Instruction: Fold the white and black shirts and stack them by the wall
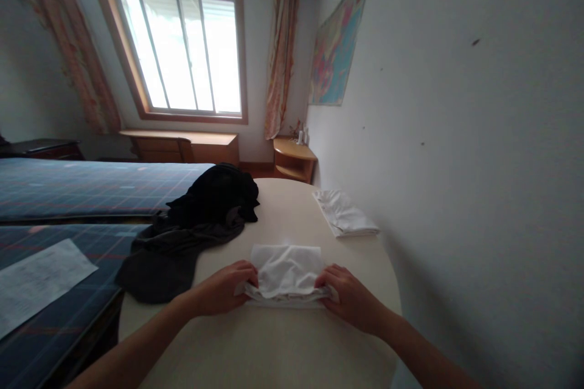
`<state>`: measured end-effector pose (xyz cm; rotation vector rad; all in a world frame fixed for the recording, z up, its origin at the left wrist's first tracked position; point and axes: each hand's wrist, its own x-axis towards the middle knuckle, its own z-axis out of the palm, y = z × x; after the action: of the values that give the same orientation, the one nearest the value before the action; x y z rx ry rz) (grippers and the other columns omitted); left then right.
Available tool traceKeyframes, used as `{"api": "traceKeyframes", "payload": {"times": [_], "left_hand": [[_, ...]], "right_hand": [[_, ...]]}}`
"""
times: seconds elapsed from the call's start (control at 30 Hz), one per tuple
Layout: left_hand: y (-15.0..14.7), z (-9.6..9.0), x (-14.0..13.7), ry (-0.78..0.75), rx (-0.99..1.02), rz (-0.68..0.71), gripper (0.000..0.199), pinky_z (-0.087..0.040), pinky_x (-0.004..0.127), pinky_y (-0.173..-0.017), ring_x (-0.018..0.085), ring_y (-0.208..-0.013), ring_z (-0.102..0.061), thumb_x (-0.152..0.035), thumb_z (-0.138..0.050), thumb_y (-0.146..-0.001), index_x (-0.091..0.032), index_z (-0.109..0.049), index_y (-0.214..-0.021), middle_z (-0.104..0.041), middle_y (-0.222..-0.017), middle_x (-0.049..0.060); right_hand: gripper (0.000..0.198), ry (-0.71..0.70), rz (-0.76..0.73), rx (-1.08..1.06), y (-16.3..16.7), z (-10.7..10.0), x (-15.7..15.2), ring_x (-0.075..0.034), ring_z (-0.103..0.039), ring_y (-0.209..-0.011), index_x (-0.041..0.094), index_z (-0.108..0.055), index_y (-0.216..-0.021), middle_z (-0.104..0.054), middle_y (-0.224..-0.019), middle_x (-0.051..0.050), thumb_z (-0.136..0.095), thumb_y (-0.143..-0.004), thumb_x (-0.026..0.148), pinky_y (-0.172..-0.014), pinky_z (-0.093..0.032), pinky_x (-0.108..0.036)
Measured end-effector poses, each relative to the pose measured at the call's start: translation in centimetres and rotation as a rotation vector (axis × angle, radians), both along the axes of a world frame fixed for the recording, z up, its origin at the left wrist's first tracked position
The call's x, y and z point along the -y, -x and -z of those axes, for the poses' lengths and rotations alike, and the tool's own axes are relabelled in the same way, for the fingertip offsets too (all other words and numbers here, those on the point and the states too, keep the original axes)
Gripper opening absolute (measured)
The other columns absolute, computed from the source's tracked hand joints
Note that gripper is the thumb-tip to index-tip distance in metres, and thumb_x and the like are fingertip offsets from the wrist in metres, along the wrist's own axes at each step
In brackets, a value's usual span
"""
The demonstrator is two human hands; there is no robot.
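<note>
Folded white cloth point(286, 273) lying flat on the cream round-ended table point(274, 346), near the front edge, directly between both hands. Left hand point(225, 289) closed on the cloth's left end, fingers curled over the stacked layers. Right hand point(349, 298) gripping the right end the same way, knuckles up, fingertips tucked into the fold. Upper layer smooth and roughly rectangular; lower layers showing as a thicker, slightly uneven band along the near edge.

Judged from the grip at both ends: mid-fold, with the bundle being squared up or pressed down rather than lifted. Any further fold calling for both ends kept level, the loose near edge aligned under the top layer, and a flat press along the crease so the layers do not slip apart.

Farther back on the table, near the wall, a second folded white cloth point(344, 214), well apart from the hands. To the left, a heap of dark garments point(201, 219) draped over the table's edge toward the plaid-covered bed point(68, 185). On the bed, a sheet of paper point(36, 282). Beyond, a window point(182, 48) with curtains, a small corner shelf point(292, 161), and a coloured map point(340, 48) on the wall
</note>
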<state>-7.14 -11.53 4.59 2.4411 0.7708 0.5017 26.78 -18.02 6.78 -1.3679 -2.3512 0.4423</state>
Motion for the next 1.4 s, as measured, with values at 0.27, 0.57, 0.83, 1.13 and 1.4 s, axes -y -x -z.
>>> {"api": "traceKeyframes", "payload": {"times": [0.27,0.57,0.83,1.13,1.4], "left_hand": [[-1.5,-1.0,-0.1,-0.165,0.018,-0.097,0.015,-0.045,0.036,-0.093,0.02,-0.09,-0.063,-0.03,-0.055,-0.094,-0.022,-0.066,-0.089,-0.069,-0.09,0.004],[-4.1,2.6,-4.9,-0.153,0.245,-0.477,0.034,-0.044,0.042,-0.107,0.024,-0.119,-0.06,-0.037,-0.045,-0.096,-0.021,-0.066,-0.117,-0.066,-0.126,0.009],[-2.5,5.1,-5.7,-0.058,0.228,-0.524,0.041,-0.044,0.043,-0.107,0.025,-0.118,-0.061,-0.04,-0.044,-0.096,-0.016,-0.065,-0.122,-0.068,-0.125,0.011],[-2.5,5.5,-6.0,-0.057,0.253,-0.529,0.036,-0.047,0.043,-0.104,0.026,-0.115,-0.062,-0.034,-0.053,-0.091,-0.016,-0.065,-0.119,-0.068,-0.122,0.012],[-3.0,3.9,-5.3,-0.19,0.259,-0.492,0.032,-0.044,0.043,-0.108,0.024,-0.118,-0.06,-0.023,-0.052,-0.088,-0.019,-0.066,-0.117,-0.066,-0.124,0.01]], "right_hand": [[0.02,-0.032,0.038,-0.243,-2.2,2.5,-1.9,-0.021,-0.062,-0.097,0.022,-0.066,-0.103,-0.069,-0.099,-0.006,-0.052,-0.09,0.026,-0.09,-0.048,-0.036],[0.04,0.049,0.279,-0.351,-4.2,5.2,-8.6,-0.024,-0.066,-0.103,0.018,-0.068,-0.119,-0.072,-0.109,-0.01,-0.059,-0.083,0.036,-0.096,-0.049,-0.039],[0.034,0.107,0.196,-0.306,-3.2,3.5,-8.8,-0.026,-0.065,-0.105,0.018,-0.074,-0.106,-0.073,-0.11,-0.01,-0.062,-0.083,0.039,-0.097,-0.047,-0.04],[0.029,0.024,0.198,-0.254,-2.5,3.7,-8.7,-0.024,-0.065,-0.099,0.017,-0.074,-0.102,-0.074,-0.103,-0.009,-0.055,-0.085,0.029,-0.092,-0.048,-0.037],[0.036,-0.039,0.25,-0.225,-2.4,3.2,-9.1,-0.022,-0.066,-0.101,0.017,-0.075,-0.101,-0.074,-0.105,-0.009,-0.045,-0.082,0.013,-0.096,-0.048,-0.038]]}}
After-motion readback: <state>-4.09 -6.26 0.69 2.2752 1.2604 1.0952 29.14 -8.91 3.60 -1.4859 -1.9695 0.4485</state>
